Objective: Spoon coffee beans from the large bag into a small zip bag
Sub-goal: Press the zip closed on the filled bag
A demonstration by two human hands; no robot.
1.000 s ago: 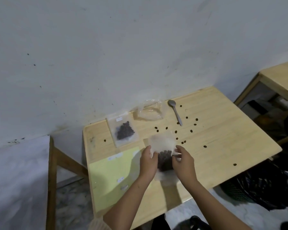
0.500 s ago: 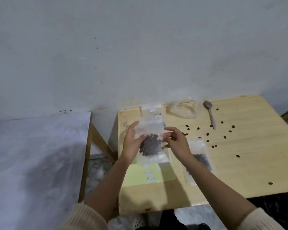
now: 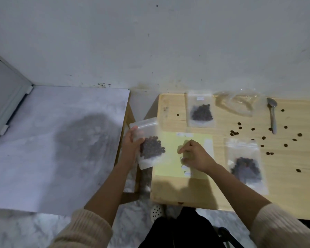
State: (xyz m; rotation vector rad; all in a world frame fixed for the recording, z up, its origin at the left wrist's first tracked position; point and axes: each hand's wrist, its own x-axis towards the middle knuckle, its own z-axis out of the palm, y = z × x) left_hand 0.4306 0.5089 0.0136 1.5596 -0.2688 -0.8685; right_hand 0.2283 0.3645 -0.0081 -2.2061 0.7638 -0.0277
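Note:
My left hand grips a small clear zip bag holding a clump of coffee beans, tilted in the air over the left edge of the wooden table. My right hand is down on a yellow label sheet, fingers curled with the tips on the paper; whether it pinches a label is unclear. Two more filled zip bags lie flat, one at the back and one on the right. The large clear bag lies crumpled by the wall, with the metal spoon beside it.
Loose coffee beans are scattered on the table between the spoon and the right bag. A second table with a pale grey cover stands to the left across a narrow gap. The wall runs close behind both.
My left hand has carried the bean bag left, past the table's edge. My right hand has let go of it and dropped onto the yellow sheet. The view has swung left.

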